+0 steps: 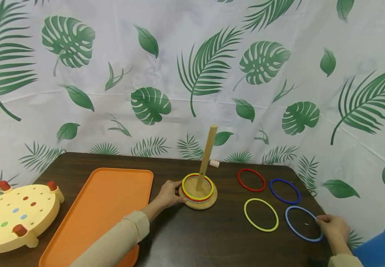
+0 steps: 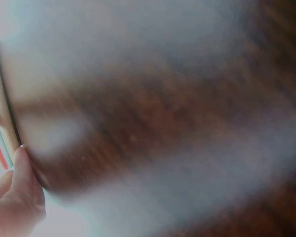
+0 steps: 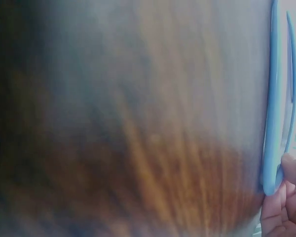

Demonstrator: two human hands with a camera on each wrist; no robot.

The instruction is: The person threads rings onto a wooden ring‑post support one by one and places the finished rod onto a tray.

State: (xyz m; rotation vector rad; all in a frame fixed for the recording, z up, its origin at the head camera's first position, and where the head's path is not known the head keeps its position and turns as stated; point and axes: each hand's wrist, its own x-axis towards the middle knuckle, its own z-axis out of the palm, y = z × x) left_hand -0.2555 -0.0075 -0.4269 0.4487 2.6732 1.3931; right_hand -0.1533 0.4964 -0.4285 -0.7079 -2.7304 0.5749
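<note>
A wooden post (image 1: 207, 157) rises from a round wooden base (image 1: 209, 204) near the table's middle, tilted slightly right. Stacked around its foot are a yellow ring (image 1: 197, 174) on top, a red one and a greenish-blue one. My left hand (image 1: 168, 194) grips the base's left edge between thumb and fingers; the left wrist view shows fingertips (image 2: 22, 160) at its rim. At the table's right edge, my right hand (image 1: 335, 228) pinches a light blue ring (image 1: 309, 240) by its right side. That ring (image 3: 275, 98) also shows up close in the right wrist view.
A red ring (image 1: 255, 190), a dark blue ring (image 1: 290, 203) and another yellow ring (image 1: 266, 230) lie right of the base. An orange tray (image 1: 119, 185) and a cream pegged board (image 1: 12, 207) are at left. A white block (image 1: 214, 163) stands behind; a blue container (image 1: 377, 248) is at lower right.
</note>
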